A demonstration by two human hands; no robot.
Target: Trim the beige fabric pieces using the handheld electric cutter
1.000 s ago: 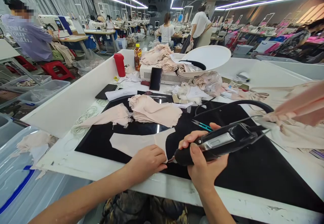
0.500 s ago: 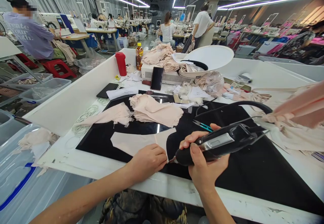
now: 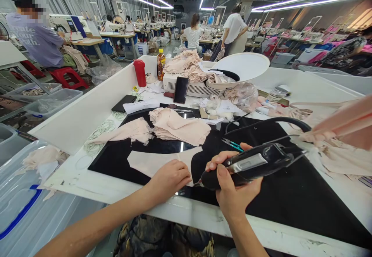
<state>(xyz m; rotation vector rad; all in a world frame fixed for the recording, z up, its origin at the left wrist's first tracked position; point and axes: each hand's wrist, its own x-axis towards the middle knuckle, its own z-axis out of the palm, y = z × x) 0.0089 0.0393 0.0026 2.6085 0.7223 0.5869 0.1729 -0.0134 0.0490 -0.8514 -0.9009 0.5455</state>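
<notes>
My right hand [image 3: 236,183] is wrapped round a black corded hand-held power tool [image 3: 250,164] with a silver panel. The tool's narrow tip points left and ends just beside the lower right corner of a pale pink fabric piece [image 3: 154,161]. This piece lies flat on the black mat [image 3: 290,195]. My left hand [image 3: 170,179] rests on the piece near that corner, with its fingers curled together on the cloth; the fingertips are partly hidden. Just beyond the tool are small turquoise snips [image 3: 233,145]. A stack of pink fabric pieces [image 3: 181,127] lies farther back on the mat.
Behind the mat stand a phone [image 3: 181,90], a red cup [image 3: 140,73] and a drink bottle [image 3: 161,64]. The tool's black cable [image 3: 279,118] arches to the right, near heaped pink fabric [image 3: 343,144]. White raised walls [image 3: 87,98] edge the table. Co-workers are in the background.
My left hand has shifted slightly up and away from the table's front edge, showing more of the fabric's lower right corner. The tool has barely moved.
</notes>
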